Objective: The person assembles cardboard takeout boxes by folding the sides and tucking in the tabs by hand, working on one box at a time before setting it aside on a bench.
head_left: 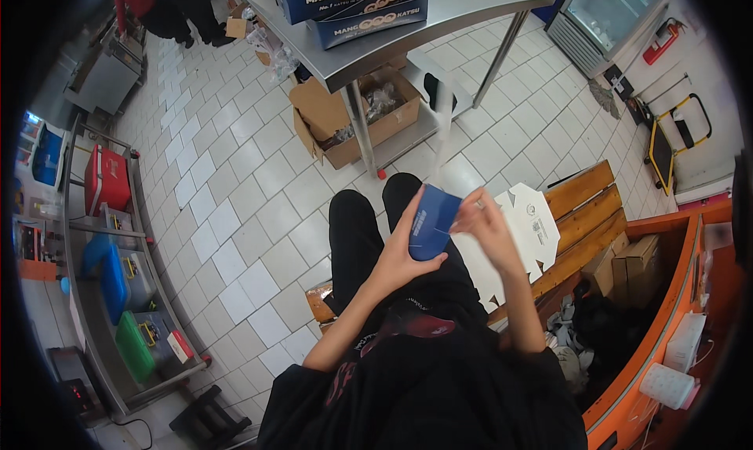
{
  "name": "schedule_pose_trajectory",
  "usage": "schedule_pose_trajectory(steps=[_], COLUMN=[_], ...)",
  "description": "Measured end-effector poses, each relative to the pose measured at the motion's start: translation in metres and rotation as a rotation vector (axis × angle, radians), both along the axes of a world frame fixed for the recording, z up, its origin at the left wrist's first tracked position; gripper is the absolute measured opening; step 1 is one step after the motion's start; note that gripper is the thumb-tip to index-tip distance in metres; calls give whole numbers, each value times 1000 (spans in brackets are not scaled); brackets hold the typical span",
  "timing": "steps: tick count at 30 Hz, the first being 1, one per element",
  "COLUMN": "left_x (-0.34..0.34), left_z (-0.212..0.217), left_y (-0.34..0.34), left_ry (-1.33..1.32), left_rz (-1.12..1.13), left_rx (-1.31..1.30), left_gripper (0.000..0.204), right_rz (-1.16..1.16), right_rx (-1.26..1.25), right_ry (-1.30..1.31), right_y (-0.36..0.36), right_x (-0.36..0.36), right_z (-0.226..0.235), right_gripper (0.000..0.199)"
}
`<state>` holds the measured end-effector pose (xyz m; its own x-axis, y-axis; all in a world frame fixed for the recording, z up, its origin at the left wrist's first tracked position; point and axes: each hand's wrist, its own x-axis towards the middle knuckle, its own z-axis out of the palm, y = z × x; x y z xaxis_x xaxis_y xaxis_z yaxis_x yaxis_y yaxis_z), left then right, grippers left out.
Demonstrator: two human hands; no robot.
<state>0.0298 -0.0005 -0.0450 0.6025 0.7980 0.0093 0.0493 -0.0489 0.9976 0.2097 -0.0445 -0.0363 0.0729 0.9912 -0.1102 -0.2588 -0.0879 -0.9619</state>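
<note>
A small blue cardboard box (434, 224) with pale print stands tilted above my lap. My left hand (401, 255) is closed around its left side and bottom, with the thumb along the lower edge. At the box's right edge, the bent fingers of my right hand (488, 224) pinch its upper right side; they are slightly blurred. Just right of my legs, flat white die-cut cardboard sheets (524, 229) lie on the slatted wooden bench (584, 211). A pale, blurred strip (445, 132) shows above the box, too smeared to identify.
Ahead stands a steel table (463, 15) with stacked blue boxes (369, 23); an open brown carton (400, 113) sits beneath. At left is a metal rack (98, 309) with bins. An orange counter (682, 270) borders the right. Another person (176, 7) stands far left.
</note>
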Motion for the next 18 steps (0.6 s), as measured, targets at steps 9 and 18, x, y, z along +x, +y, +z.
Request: schedule_pose_trajectory(steps=[9, 18], left_x=[-22, -27], left_z=[29, 39], left_y=[12, 5], left_ry=[94, 190], left_rz=[38, 96], left_rx=[573, 543], left_gripper=[84, 85], right_rz=[44, -368], right_rx=[56, 241], right_ry=[-164, -636], right_y=[-1, 3], right_x=[21, -22], right_z=[41, 20], right_gripper=[27, 17])
